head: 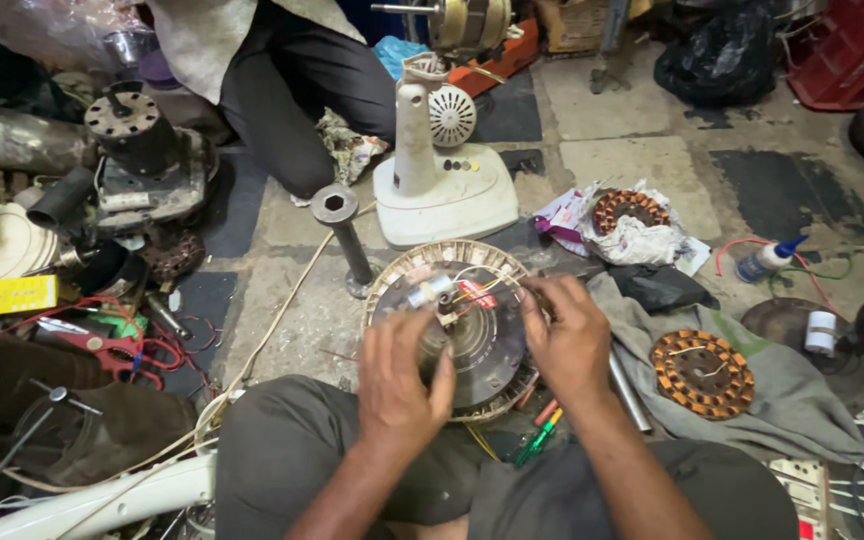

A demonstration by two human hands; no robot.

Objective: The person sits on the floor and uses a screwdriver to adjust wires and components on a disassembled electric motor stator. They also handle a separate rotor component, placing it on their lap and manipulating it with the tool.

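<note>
A round ceiling-fan motor [472,330] with a ribbed metal rim rests against my knees on the floor. Coloured wires and a small white capacitor [430,291] lie across its dark centre. My left hand [399,385] grips the motor's near left side, fingers curled over its face. My right hand [567,335] holds the right rim, fingers by the wires.
A copper-wound stator [702,373] lies on a grey cloth at right; another [629,208] sits in white wrapping. A white table-fan base [442,190], metal pipe [344,240], glue bottle [767,260], tape roll [822,332], screwdrivers [540,436] and motor parts [142,160] surround me. Another person [272,70] sits opposite.
</note>
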